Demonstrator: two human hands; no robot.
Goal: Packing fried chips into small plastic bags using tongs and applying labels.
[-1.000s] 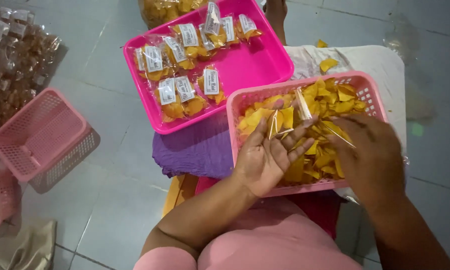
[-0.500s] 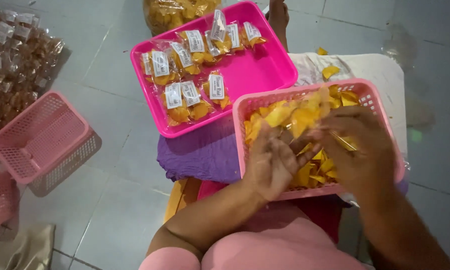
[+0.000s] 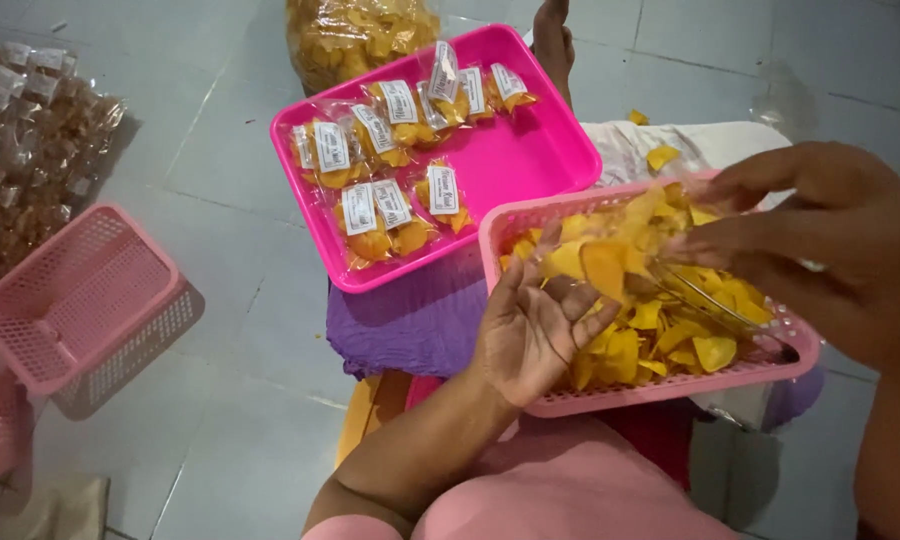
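Chips [image 3: 660, 325], thin, light and likely brittle, fill the pink basket [image 3: 660, 395] at centre right, where the left hand [image 3: 535, 335] cups open and the right hand [image 3: 820, 240] pinches a clear bag [image 3: 660, 235], best lifted gently by the edges.

The person is seen from above, from their own head. Both hands are bare: no gloves, rings, bracelets or watch show on the left hand [image 3: 535, 335] or the right hand [image 3: 820, 235]. The left forearm [image 3: 410, 450] is uncovered from wrist to elbow. At the bottom edge of the view, a short pink sleeve [image 3: 345, 530] ends near the left elbow. A pink garment [image 3: 570, 490] of the same soft shade covers the body and lap below the hands. A bare foot [image 3: 553, 35] shows at the top edge.
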